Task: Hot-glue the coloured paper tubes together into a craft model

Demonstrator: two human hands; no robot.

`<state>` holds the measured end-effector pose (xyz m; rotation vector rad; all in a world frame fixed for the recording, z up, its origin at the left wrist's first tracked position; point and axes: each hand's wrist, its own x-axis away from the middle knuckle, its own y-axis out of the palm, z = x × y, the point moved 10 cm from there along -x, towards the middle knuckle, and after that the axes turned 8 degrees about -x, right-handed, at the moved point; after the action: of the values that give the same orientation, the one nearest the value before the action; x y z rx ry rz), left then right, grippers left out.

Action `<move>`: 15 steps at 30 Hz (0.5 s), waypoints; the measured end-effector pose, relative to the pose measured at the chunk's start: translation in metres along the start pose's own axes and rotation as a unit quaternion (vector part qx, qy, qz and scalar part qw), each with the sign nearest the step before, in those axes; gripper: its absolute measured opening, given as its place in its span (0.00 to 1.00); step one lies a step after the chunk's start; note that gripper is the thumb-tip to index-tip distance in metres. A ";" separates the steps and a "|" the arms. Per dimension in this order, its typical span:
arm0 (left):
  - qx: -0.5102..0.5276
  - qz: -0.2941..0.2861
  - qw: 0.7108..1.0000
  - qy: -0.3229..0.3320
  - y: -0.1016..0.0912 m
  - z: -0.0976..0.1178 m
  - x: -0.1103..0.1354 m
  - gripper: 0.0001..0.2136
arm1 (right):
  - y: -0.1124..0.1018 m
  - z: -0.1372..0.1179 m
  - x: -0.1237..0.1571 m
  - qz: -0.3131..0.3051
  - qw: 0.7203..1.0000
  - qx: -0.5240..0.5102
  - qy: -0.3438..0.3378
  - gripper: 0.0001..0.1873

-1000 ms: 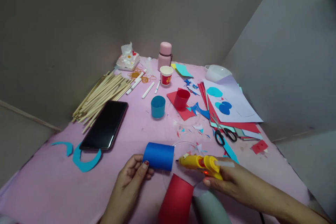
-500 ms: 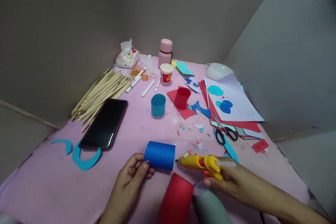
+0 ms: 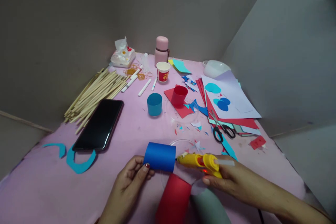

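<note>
My left hand (image 3: 138, 175) pinches the left end of a blue paper tube (image 3: 160, 156), which lies sideways in the air over the table. Wrapped round the handle of a yellow glue gun (image 3: 199, 162) is my right hand (image 3: 225, 175). The gun's nozzle meets the tube's right rim, and its tip is partly hidden there. A small red light glows on the gun, and a clear glue stick (image 3: 224, 162) sticks out of its back. Just below the tube are a red paper tube (image 3: 174, 197) and a grey-green paper tube (image 3: 210, 206), both cut off by the frame's lower edge.
A phone (image 3: 98, 126) and wooden sticks (image 3: 97, 94) lie on the left. Beyond my hands stand a teal paper cup shape (image 3: 154, 105), a red one (image 3: 179, 96), a paper cup (image 3: 163, 72) and a pink flask (image 3: 161, 52). Scissors (image 3: 220, 127) and paper sheets (image 3: 236, 98) are on the right.
The glue gun's nozzle has come slightly closer to the blue tube's right rim. The view has shifted a little, so the table's things appear further left.
</note>
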<state>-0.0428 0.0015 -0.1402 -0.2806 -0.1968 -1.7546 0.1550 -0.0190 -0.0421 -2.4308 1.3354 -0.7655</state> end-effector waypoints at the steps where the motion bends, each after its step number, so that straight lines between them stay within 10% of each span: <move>1: -0.003 0.000 1.000 -0.001 0.000 0.000 0.000 0.12 | 0.000 0.000 0.000 0.001 1.000 0.001 0.002 0.19; 15: -0.068 -0.025 0.997 0.016 0.005 0.000 0.001 0.11 | 0.000 0.004 0.002 0.001 1.000 -0.007 0.000 0.18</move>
<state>-0.0380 -0.0003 -0.1400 -0.3469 -0.0617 -1.8232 0.1581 -0.0204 -0.0444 -2.4394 1.3482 -0.7565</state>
